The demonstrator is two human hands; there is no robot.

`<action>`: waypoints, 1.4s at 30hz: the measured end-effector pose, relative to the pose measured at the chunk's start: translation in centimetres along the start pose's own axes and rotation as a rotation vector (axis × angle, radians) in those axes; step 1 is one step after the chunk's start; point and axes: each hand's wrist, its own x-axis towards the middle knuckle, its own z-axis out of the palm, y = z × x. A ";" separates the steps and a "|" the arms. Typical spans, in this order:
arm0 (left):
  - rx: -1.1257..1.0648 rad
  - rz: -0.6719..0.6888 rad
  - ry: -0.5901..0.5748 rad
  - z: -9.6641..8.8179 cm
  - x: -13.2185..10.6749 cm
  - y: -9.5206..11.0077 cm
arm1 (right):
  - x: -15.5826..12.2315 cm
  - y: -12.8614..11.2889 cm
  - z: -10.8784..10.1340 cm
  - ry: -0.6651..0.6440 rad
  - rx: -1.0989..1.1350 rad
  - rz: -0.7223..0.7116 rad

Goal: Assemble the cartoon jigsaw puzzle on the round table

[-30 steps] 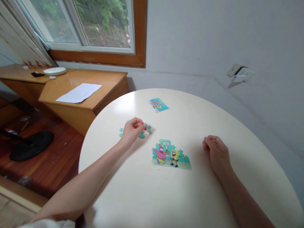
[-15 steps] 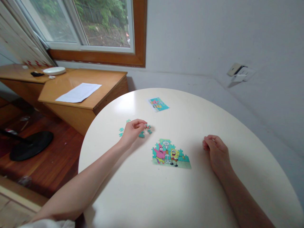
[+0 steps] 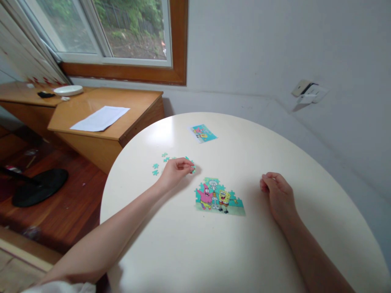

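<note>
Grip of left hand point(image 3: 174, 171) pinched on teal cardboard puzzle piece point(image 3: 193, 170) toward left edge of round cream counter point(image 3: 244, 252); piece judged light, thin, bendable, best held by edges; right hand point(image 3: 278, 196) curled shut.

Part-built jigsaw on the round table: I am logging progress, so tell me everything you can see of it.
The part-built jigsaw lies flat, picture up, on the cream round table, between the left hand and the right hand; neither touches it. It looks like thin printed card: three cartoon figures, pink, pale and yellow, on teal. The bottom edge is straight; the top outline is stepped with tabs, unfinished.
</note>
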 end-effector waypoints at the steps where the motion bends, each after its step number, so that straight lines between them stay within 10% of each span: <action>1: 0.013 0.007 -0.015 0.1 0.0 -0.2 | 0.0 -0.1 0.0 0.001 -0.002 0.003; 42: 0.523 0.181 0.009 0.7 -0.9 -0.7 | -0.4 -0.8 0.1 -0.021 -0.040 -0.001</action>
